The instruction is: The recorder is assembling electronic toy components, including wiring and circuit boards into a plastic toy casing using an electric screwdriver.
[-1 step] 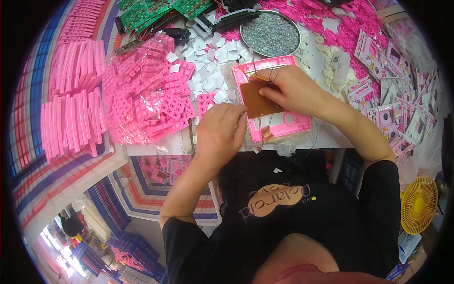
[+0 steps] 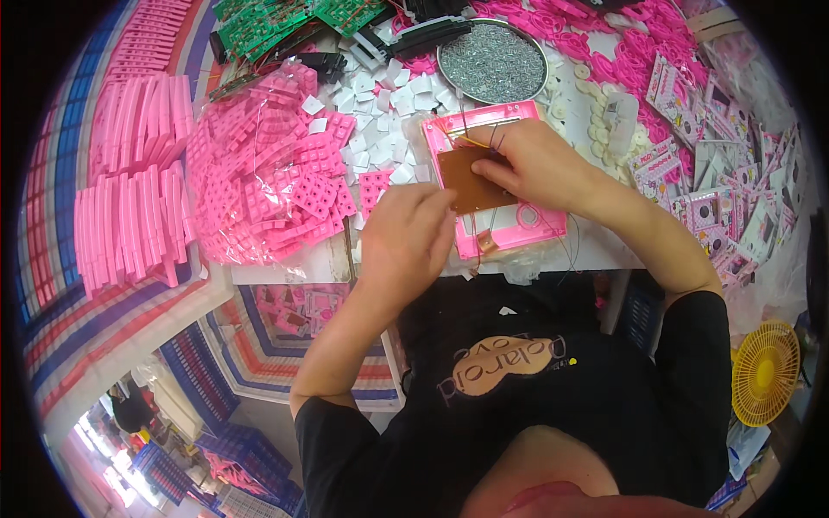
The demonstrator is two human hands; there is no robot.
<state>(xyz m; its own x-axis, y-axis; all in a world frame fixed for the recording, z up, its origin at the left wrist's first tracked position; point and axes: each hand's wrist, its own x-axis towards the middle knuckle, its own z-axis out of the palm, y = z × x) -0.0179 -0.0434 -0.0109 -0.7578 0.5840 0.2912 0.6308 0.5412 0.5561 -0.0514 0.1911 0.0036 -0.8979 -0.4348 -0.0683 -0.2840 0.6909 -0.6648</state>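
Note:
A brown circuit board point(image 2: 471, 192) lies in a pink plastic housing point(image 2: 469, 248) in front of me. My right hand point(image 2: 527, 160) grips the board, its thumb pressed on the brown face and its fingers bent over the upper part. Thin wires pass by those fingers, and more hang off the housing's lower right. My left hand point(image 2: 406, 229) is at the board's left edge with its fingers curled together. Its fingertips meet the board's edge, and what is pinched there, if anything, is hidden. Beneath the housing some clear plastic film point(image 2: 522, 272) sticks out at the table's front edge.
Left of the hands lies a clear bag of pink keypads point(image 2: 268, 173), with stacked pink plastic parts point(image 2: 134, 224) beyond. White square pads point(image 2: 380, 112) and a round tin of small screws point(image 2: 492, 62) are behind. Printed panels point(image 2: 721, 198) pile up at right, above a yellow fan point(image 2: 765, 374).
My left hand has shifted slightly up and to the right, its fingertips now a little over the board's edge. My right hand, the board and the housing look almost unmoved.

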